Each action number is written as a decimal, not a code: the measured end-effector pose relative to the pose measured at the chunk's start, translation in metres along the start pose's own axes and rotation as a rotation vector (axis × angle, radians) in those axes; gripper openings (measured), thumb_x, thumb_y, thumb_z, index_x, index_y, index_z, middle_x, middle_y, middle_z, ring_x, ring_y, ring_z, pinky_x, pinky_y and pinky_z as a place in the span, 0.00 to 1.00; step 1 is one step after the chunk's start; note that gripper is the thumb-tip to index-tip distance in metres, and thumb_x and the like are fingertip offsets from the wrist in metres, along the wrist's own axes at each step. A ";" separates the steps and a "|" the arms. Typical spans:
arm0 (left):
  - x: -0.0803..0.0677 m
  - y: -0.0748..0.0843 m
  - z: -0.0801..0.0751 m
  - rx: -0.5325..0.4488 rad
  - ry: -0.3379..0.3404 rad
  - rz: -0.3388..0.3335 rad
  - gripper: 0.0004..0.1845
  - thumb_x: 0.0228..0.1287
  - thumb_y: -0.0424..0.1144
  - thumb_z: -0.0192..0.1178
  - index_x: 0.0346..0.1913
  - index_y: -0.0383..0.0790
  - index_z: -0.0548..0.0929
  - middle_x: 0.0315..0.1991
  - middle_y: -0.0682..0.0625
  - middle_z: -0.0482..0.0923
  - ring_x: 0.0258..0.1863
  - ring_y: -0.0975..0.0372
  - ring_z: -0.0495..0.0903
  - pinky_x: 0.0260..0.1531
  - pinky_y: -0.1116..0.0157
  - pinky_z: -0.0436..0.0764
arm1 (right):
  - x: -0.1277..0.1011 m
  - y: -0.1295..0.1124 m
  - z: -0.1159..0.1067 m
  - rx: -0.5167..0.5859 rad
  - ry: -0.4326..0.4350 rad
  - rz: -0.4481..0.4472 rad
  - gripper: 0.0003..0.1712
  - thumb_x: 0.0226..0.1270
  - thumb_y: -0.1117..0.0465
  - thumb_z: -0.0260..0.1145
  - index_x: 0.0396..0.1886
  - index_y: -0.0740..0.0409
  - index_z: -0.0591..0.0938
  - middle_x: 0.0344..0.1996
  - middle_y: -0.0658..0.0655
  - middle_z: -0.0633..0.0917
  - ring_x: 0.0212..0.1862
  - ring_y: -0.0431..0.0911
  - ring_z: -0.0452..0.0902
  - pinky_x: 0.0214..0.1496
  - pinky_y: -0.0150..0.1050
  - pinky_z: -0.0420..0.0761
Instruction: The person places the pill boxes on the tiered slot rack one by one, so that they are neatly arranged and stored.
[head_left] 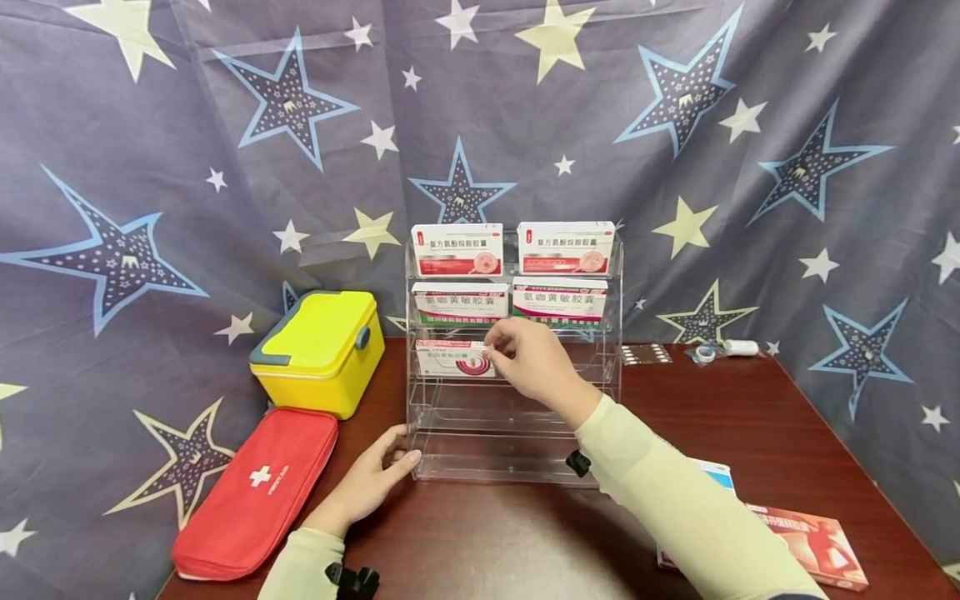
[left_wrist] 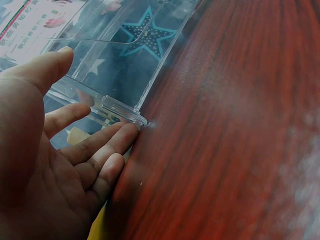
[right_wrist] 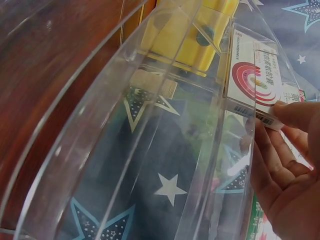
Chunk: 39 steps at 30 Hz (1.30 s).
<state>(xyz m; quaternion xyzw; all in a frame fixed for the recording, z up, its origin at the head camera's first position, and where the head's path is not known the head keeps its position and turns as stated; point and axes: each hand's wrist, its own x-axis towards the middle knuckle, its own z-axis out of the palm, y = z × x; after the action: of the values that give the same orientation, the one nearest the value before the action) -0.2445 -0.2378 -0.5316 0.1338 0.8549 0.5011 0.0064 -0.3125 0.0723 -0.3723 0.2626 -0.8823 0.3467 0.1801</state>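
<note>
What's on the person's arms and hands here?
Both arms wear pale yellow-green long sleeves. The left sleeve has a small black clip-like fitting at the wrist, and so does the right sleeve. The left hand and right hand are bare: no gloves or rings visible.

We see the right hand (head_left: 528,358) pinching a box (head_left: 455,358) in the third tier of a clear rack (head_left: 600,375), while the left hand (head_left: 375,479) rests against the rack's lower left corner. 4 boxes fill the 2 tiers above; a yellow case (head_left: 318,350) and red pouch (head_left: 255,492) lie to the left.
</note>
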 end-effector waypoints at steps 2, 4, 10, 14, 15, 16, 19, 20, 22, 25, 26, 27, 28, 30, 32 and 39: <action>0.000 0.000 0.000 0.002 0.002 0.000 0.26 0.75 0.49 0.65 0.71 0.49 0.75 0.52 0.48 0.81 0.49 0.58 0.81 0.50 0.63 0.79 | 0.000 0.000 0.001 0.007 -0.003 0.001 0.03 0.71 0.58 0.74 0.39 0.46 0.86 0.34 0.42 0.84 0.33 0.35 0.82 0.38 0.39 0.83; 0.000 0.001 -0.001 0.001 0.002 0.000 0.26 0.76 0.49 0.65 0.71 0.48 0.75 0.53 0.48 0.81 0.50 0.57 0.81 0.50 0.63 0.79 | -0.001 0.000 0.001 0.010 -0.003 -0.001 0.03 0.71 0.58 0.74 0.40 0.46 0.86 0.35 0.42 0.84 0.34 0.35 0.81 0.39 0.39 0.82; 0.000 0.001 0.000 -0.007 -0.007 0.003 0.26 0.76 0.48 0.64 0.71 0.47 0.74 0.53 0.47 0.81 0.50 0.57 0.81 0.50 0.64 0.79 | -0.001 0.000 0.001 -0.005 -0.006 -0.002 0.04 0.71 0.59 0.74 0.41 0.47 0.86 0.36 0.43 0.83 0.35 0.35 0.81 0.40 0.38 0.82; 0.000 0.002 0.000 -0.006 -0.004 0.002 0.26 0.76 0.48 0.65 0.71 0.47 0.74 0.53 0.47 0.81 0.49 0.57 0.81 0.50 0.63 0.79 | -0.001 0.000 0.001 -0.005 -0.002 -0.007 0.05 0.70 0.60 0.74 0.42 0.48 0.86 0.36 0.43 0.83 0.35 0.36 0.81 0.40 0.39 0.82; 0.000 0.002 0.000 -0.005 -0.003 0.001 0.26 0.76 0.48 0.65 0.71 0.47 0.74 0.53 0.47 0.81 0.50 0.57 0.81 0.50 0.63 0.79 | -0.001 0.000 0.001 -0.005 -0.001 -0.007 0.05 0.70 0.60 0.74 0.42 0.48 0.86 0.36 0.43 0.83 0.35 0.36 0.81 0.40 0.39 0.82; 0.000 0.002 0.000 -0.001 -0.002 0.000 0.26 0.76 0.48 0.65 0.71 0.47 0.74 0.53 0.47 0.81 0.50 0.57 0.81 0.50 0.63 0.79 | -0.002 0.000 0.001 -0.004 0.000 -0.008 0.05 0.70 0.60 0.74 0.42 0.48 0.86 0.36 0.43 0.83 0.35 0.35 0.81 0.39 0.39 0.82; 0.000 0.002 0.000 0.006 -0.001 -0.001 0.26 0.76 0.48 0.65 0.71 0.48 0.74 0.53 0.48 0.81 0.50 0.58 0.81 0.51 0.63 0.79 | -0.002 0.001 0.001 0.000 -0.001 -0.006 0.05 0.70 0.59 0.74 0.42 0.48 0.86 0.37 0.44 0.83 0.35 0.35 0.81 0.39 0.39 0.83; -0.001 0.002 0.000 0.007 -0.001 -0.001 0.26 0.76 0.49 0.65 0.71 0.48 0.74 0.53 0.48 0.81 0.50 0.58 0.81 0.51 0.63 0.78 | -0.003 0.001 0.001 0.001 -0.002 -0.006 0.05 0.70 0.59 0.74 0.42 0.48 0.86 0.37 0.44 0.83 0.35 0.35 0.82 0.39 0.39 0.83; -0.001 0.002 0.000 0.007 -0.001 -0.002 0.26 0.76 0.49 0.64 0.71 0.48 0.74 0.53 0.48 0.81 0.50 0.58 0.81 0.51 0.63 0.79 | -0.004 0.000 -0.001 0.005 -0.004 -0.003 0.06 0.70 0.60 0.75 0.43 0.49 0.86 0.39 0.45 0.83 0.36 0.35 0.83 0.41 0.38 0.83; -0.001 0.002 0.001 0.005 -0.002 0.001 0.26 0.76 0.49 0.64 0.71 0.49 0.74 0.53 0.48 0.81 0.50 0.58 0.81 0.51 0.63 0.79 | -0.010 0.000 -0.009 0.007 0.005 -0.007 0.08 0.69 0.61 0.76 0.44 0.50 0.85 0.41 0.46 0.83 0.39 0.37 0.85 0.44 0.39 0.84; -0.001 0.003 0.001 0.005 -0.002 0.002 0.26 0.76 0.49 0.64 0.71 0.49 0.74 0.53 0.48 0.81 0.50 0.58 0.81 0.51 0.62 0.79 | -0.012 0.000 -0.013 0.008 0.013 -0.013 0.09 0.68 0.61 0.76 0.45 0.51 0.85 0.41 0.47 0.83 0.40 0.38 0.85 0.46 0.39 0.84; -0.002 0.002 0.001 0.004 -0.003 0.002 0.26 0.76 0.49 0.64 0.71 0.49 0.74 0.53 0.47 0.81 0.50 0.58 0.81 0.51 0.62 0.79 | -0.016 0.000 -0.018 0.011 0.024 -0.023 0.10 0.67 0.62 0.77 0.45 0.52 0.86 0.42 0.48 0.84 0.41 0.39 0.86 0.47 0.40 0.84; -0.001 0.002 0.001 0.004 -0.002 0.002 0.26 0.76 0.49 0.64 0.71 0.48 0.75 0.53 0.48 0.81 0.50 0.58 0.81 0.51 0.62 0.79 | -0.020 0.000 -0.024 0.011 0.037 -0.037 0.10 0.66 0.63 0.77 0.45 0.53 0.86 0.42 0.48 0.84 0.42 0.40 0.86 0.48 0.41 0.84; -0.001 0.002 0.001 0.003 -0.004 0.001 0.26 0.76 0.49 0.64 0.71 0.48 0.75 0.53 0.47 0.81 0.50 0.58 0.81 0.51 0.62 0.79 | -0.031 0.002 -0.039 0.007 0.069 -0.066 0.11 0.64 0.63 0.78 0.44 0.53 0.86 0.42 0.49 0.84 0.43 0.42 0.87 0.49 0.43 0.84; -0.001 0.001 0.001 0.000 -0.003 0.000 0.26 0.76 0.49 0.65 0.71 0.48 0.74 0.53 0.47 0.81 0.50 0.58 0.81 0.51 0.63 0.79 | -0.045 0.007 -0.057 -0.005 0.104 -0.094 0.11 0.63 0.64 0.78 0.43 0.52 0.87 0.41 0.49 0.85 0.42 0.43 0.87 0.50 0.44 0.84; -0.001 -0.001 0.001 -0.009 -0.002 0.006 0.26 0.76 0.49 0.65 0.71 0.48 0.75 0.52 0.47 0.81 0.50 0.57 0.82 0.50 0.63 0.79 | -0.112 0.052 -0.120 -0.096 0.197 -0.031 0.12 0.60 0.66 0.80 0.41 0.52 0.88 0.36 0.46 0.86 0.37 0.41 0.84 0.42 0.36 0.80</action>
<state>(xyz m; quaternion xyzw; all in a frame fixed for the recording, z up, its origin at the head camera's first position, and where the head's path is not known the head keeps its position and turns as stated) -0.2441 -0.2378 -0.5330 0.1370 0.8523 0.5048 0.0062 -0.2373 0.2272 -0.3715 0.2321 -0.8717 0.3254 0.2836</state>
